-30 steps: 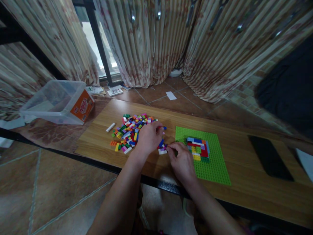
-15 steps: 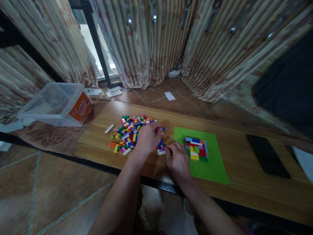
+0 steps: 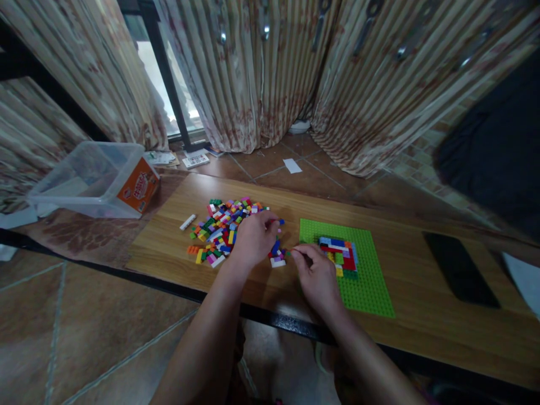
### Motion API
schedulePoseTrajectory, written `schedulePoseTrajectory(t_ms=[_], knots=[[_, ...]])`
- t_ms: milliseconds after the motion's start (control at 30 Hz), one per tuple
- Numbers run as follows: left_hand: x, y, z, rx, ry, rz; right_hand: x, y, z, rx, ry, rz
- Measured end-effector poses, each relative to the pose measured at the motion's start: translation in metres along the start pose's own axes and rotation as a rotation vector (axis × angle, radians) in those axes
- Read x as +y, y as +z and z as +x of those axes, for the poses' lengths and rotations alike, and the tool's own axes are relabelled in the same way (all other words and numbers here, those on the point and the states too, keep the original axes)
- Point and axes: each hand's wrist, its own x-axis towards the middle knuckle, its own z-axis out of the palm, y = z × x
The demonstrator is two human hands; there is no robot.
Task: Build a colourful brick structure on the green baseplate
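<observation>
My left hand rests over the right side of a pile of toy building bricks, its fingers curled. Whatever it may hold is hidden; a small blue brick shows by its fingertips. My right hand is closed in a pinch, just right of a white brick and a few purple and blue ones. What lies in that pinch is too small to name. Partly behind the right hand, a green baseplate carries a block of joined bricks in red, blue, yellow and green.
A long white brick lies left of the pile. On the wooden table's right side are a black phone and white paper. A clear plastic box with an orange label stands at the left. Curtains hang behind.
My right hand has shifted a little to the right, away from the white brick and further over the baseplate's left edge. My left hand has hardly moved.
</observation>
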Motion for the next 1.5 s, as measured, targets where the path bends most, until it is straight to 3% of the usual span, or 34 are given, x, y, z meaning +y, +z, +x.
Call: schedulePoseTrajectory(t_ms=[167,267,333,467,633,867,1200,1400,1500], knots=[[-0.001,0.001,-0.002,-0.23,0.028,-0.217,0.001,-0.005,0.007,0.042,0.22,0.344],[0.002,0.004,-0.006,-0.396,-0.018,-0.389,0.001,-0.005,0.01,0.092,0.332,0.539],[0.006,0.007,-0.008,-0.434,-0.056,-0.495,0.001,-0.005,0.012,0.114,0.357,0.63],[0.011,0.015,-0.01,-0.403,-0.076,-0.644,0.0,-0.007,0.013,0.125,0.344,0.693],[0.016,0.02,-0.013,-0.33,-0.035,-0.666,-0.001,-0.009,0.013,0.138,0.297,0.643],[0.022,0.023,-0.017,-0.182,0.01,-0.534,-0.003,-0.012,0.014,0.168,0.24,0.587],[0.024,0.031,-0.022,-0.072,0.049,-0.374,-0.004,-0.009,0.016,0.219,0.238,0.547],[0.008,0.027,-0.014,-0.127,0.091,-0.289,0.002,-0.005,0.017,0.178,0.177,0.434],[-0.003,0.013,-0.006,-0.058,0.04,-0.268,0.002,-0.001,0.016,0.106,0.073,0.273]])
